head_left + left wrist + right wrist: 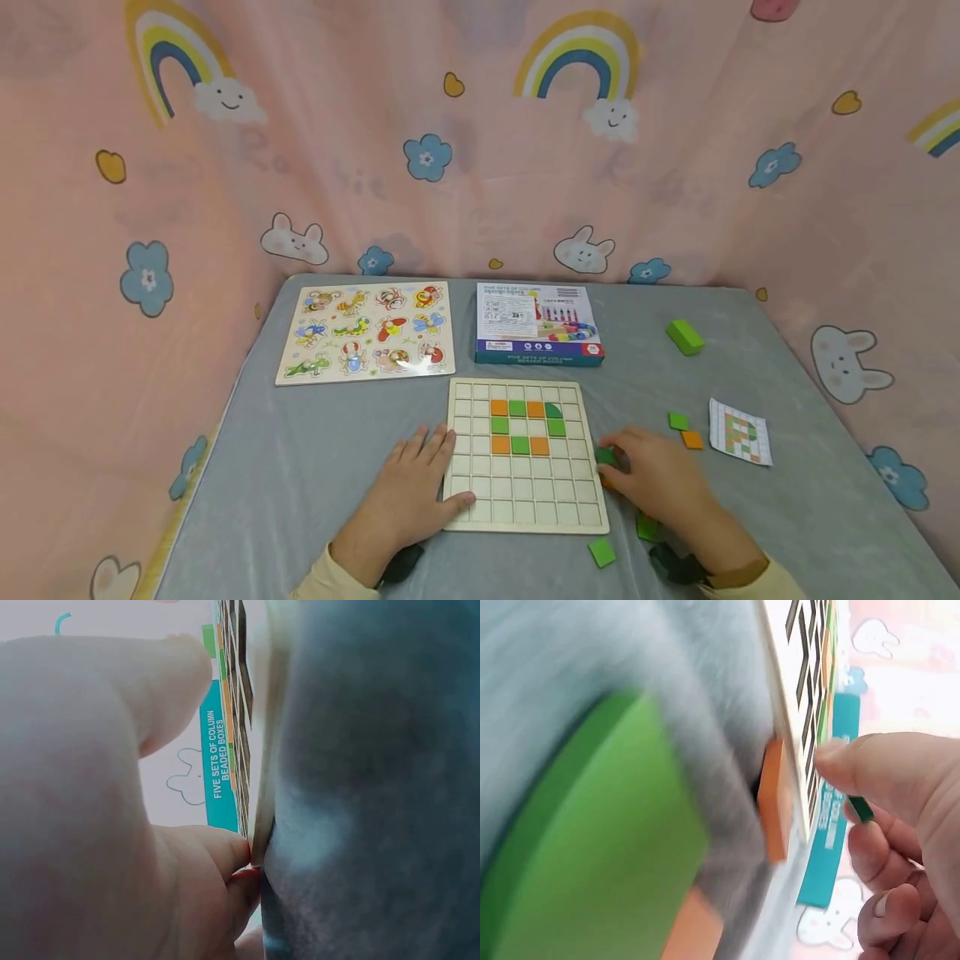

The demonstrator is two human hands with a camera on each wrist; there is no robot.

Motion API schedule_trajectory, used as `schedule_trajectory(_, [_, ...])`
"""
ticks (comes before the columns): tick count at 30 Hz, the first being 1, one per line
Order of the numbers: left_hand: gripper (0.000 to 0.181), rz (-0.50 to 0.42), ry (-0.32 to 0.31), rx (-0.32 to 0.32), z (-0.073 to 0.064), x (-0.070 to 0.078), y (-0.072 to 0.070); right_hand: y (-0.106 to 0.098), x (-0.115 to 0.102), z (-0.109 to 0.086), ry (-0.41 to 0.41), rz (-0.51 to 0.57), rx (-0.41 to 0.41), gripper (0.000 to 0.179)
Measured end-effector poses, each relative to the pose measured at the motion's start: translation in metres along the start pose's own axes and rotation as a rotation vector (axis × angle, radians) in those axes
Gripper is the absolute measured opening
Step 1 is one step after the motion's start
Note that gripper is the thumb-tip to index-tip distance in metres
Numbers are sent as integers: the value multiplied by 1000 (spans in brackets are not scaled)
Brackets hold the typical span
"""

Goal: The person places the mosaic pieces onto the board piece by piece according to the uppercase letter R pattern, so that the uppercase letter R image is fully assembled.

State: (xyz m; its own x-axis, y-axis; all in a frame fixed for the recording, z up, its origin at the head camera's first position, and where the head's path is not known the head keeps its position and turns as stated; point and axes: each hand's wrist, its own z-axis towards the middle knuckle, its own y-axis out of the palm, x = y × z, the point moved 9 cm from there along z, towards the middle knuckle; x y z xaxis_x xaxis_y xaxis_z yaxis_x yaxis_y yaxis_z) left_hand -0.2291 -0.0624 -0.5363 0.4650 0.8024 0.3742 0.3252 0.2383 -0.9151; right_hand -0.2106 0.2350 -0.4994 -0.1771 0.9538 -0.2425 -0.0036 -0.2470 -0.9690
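Observation:
A square wooden grid board point(525, 510) lies on the table, with orange and light green tiles and one dark green rounded tile point(553, 410) in its upper cells. My left hand point(405, 492) rests at the board's left edge, fingers straight and thumb over the lower corner. Just off the right edge, my right hand point(663, 475) pinches a dark green tile point(862, 808) between thumb and fingers. An orange tile point(776, 802) lies against the board's side below that hand. Near the right wrist are light green tiles point(602, 552), one partly hidden by the arm.
A green tile point(678, 421) and an orange tile point(692, 439) lie beside a pattern card point(738, 433) on the right. Behind them sits a green block point(685, 337). An insect puzzle board point(363, 332) and a boxed set point(538, 325) stand at the back.

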Motion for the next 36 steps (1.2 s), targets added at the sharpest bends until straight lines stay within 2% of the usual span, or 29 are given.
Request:
schedule_trajectory(11, [92, -5, 10, 1, 2, 1, -1, 10, -26, 18, 0, 34, -20, 19])
schedule_trajectory(18, [94, 18, 7, 2, 3, 0, 3, 17, -40, 22, -80, 3, -46, 18])
schedule_trajectory(23, [94, 23, 0, -10, 3, 0, 2, 21, -44, 20, -113, 20, -82, 24])
schedule_trajectory(31, [94, 15, -4, -7, 1, 2, -3, 25, -46, 21, -171, 32, -78, 23])
schedule_trajectory(36, [94, 20, -11, -11, 0, 1, -2, 26, -44, 24, -118, 54, -92, 37])
